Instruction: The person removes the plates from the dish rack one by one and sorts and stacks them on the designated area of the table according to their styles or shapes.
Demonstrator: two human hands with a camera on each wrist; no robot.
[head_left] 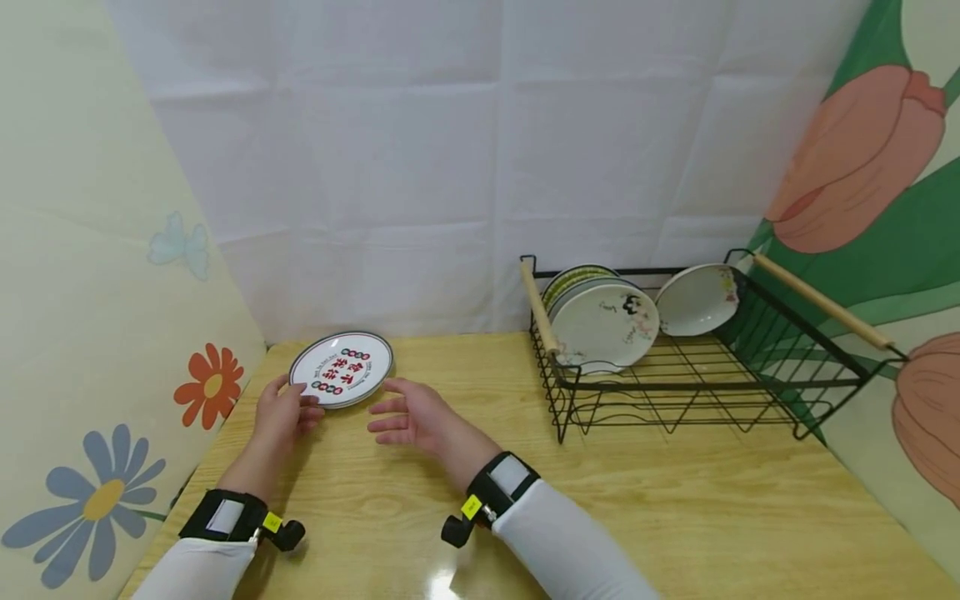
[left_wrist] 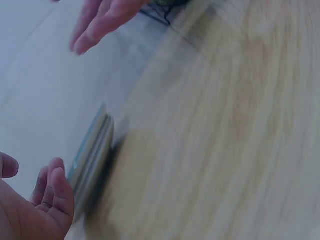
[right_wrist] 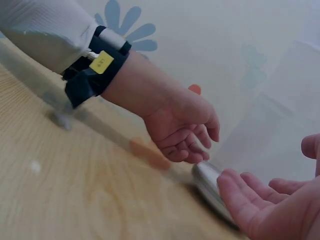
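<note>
A small stack of white plates, the top one with red lettering and a dark rim line, lies on the table at the back left. The left hand is at its front left edge, thumb by the rim and fingers loosely bent; whether it touches the rim is hard to tell. Off the stack's right front side, the right hand is held with fingers spread and nothing in them. The left wrist view shows the stacked plate edges beside the left fingers. In the right wrist view both hands flank the stack.
To the right stands a black wire dish rack with wooden handles. Green-patterned plates, a floral white plate and a white bowl lean inside it. A white cloth hangs behind the wooden table.
</note>
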